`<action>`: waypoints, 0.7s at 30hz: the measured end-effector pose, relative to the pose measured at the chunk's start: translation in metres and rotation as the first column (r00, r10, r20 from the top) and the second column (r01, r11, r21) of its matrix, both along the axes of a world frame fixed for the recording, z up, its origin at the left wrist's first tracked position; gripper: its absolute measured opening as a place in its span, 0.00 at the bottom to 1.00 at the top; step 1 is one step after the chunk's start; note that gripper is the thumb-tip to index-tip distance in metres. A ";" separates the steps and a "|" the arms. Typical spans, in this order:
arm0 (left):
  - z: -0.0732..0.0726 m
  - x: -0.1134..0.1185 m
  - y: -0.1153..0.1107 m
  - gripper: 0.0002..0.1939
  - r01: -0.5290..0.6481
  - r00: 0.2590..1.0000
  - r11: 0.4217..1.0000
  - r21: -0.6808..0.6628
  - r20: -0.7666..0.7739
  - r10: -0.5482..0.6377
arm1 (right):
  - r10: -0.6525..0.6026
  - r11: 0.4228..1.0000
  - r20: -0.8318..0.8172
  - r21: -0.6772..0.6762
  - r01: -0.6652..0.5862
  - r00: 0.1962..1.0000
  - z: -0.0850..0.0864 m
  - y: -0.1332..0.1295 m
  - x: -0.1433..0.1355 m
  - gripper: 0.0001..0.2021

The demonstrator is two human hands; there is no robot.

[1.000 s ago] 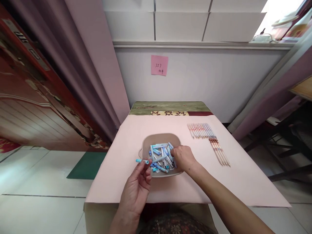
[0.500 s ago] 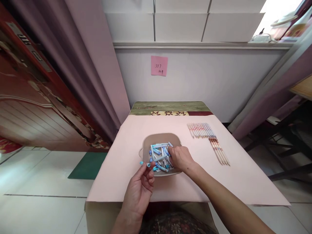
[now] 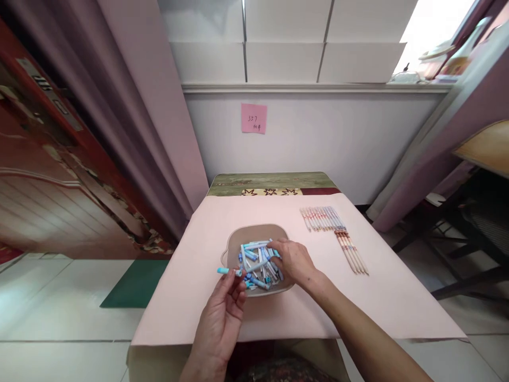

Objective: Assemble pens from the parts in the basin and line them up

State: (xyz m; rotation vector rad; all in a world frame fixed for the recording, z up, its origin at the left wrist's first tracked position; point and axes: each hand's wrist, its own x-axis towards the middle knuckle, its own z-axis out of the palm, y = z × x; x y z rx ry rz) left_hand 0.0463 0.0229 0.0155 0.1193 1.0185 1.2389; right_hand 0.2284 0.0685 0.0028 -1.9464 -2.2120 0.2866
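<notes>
My left hand pinches a light-blue pen barrel between thumb and fingertips, over the front left rim of a grey-beige plastic basin. Its open end points right. Loose blue and white pen parts lie jumbled in the basin, among them barrels, caps and thin refills. My right hand reaches over the basin's right side, its curled fingertips among the parts. Blue pieces show at those fingertips, but I cannot make out what they grip.
Right of the basin, a row of slim pens lies side by side. Several more pens lie just in front of it. Pink covering spreads over the table. A pink note sticks to the wall behind.
The view has tilted up slightly and shifted right. My right fingers have loosened their curl among the pen parts. More of the barrel shows in my left hand.
</notes>
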 end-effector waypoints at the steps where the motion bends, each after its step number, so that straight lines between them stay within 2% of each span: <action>1: 0.000 0.002 0.000 0.06 0.023 1.000 1.000 -0.011 0.005 -0.023 | 0.007 1.000 -0.006 0.004 -0.007 1.000 0.001 -0.001 -0.001 0.15; 5: 0.003 0.010 0.001 0.08 0.102 0.995 0.995 -0.004 0.021 -0.102 | 0.079 0.992 0.061 -0.101 -0.072 0.995 0.002 -0.006 -0.010 0.13; 9: 0.006 0.013 0.002 0.08 0.107 0.993 0.993 0.049 0.041 -0.109 | 0.164 0.965 0.118 -0.226 -0.135 0.979 0.002 -0.007 -0.021 0.12; 13: 0.011 0.013 -0.002 0.07 0.120 0.991 0.991 0.053 0.053 -0.123 | 0.198 0.942 0.135 -0.299 -0.151 0.971 0.004 0.001 -0.032 0.14; 17: 0.013 0.012 -0.002 0.06 0.136 0.990 0.990 0.050 0.026 -0.137 | 0.189 0.944 0.136 -0.297 -0.142 0.972 0.004 0.009 -0.039 0.14; 21: 0.005 0.009 0.003 0.06 0.179 0.983 0.982 0.066 -0.054 -0.176 | 0.134 0.972 0.110 -0.207 -0.109 0.985 -0.001 0.008 -0.035 0.11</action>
